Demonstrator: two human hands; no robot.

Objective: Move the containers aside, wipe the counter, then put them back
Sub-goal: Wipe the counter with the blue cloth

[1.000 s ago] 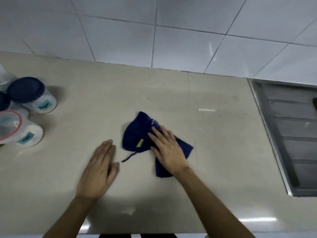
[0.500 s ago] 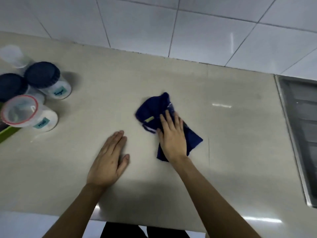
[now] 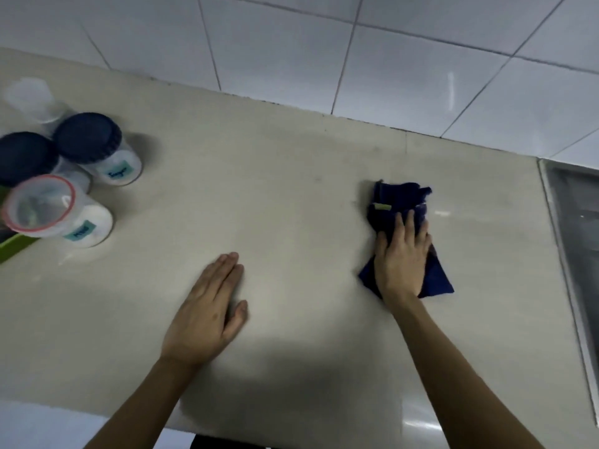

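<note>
My right hand (image 3: 402, 257) presses flat on a dark blue cloth (image 3: 397, 199) lying on the beige counter (image 3: 275, 196), right of centre. My left hand (image 3: 207, 312) rests palm down on the bare counter, fingers together, holding nothing. Several containers cluster at the far left: a jar with a dark blue lid and a teal label (image 3: 97, 147), a second blue-lidded jar (image 3: 24, 157) beside it, a clear jar with a red-rimmed lid (image 3: 48, 209) in front, and a clear-lidded one (image 3: 30, 98) behind.
A steel sink drainboard (image 3: 577, 228) borders the counter on the right. White wall tiles (image 3: 324, 53) rise behind the counter. A green object (image 3: 14, 247) pokes in at the left edge below the jars. The counter's front edge runs along the bottom.
My right hand has slid the cloth to the right across the counter. My left hand stays flat in about the same spot. The view has shifted, showing more of the containers.
</note>
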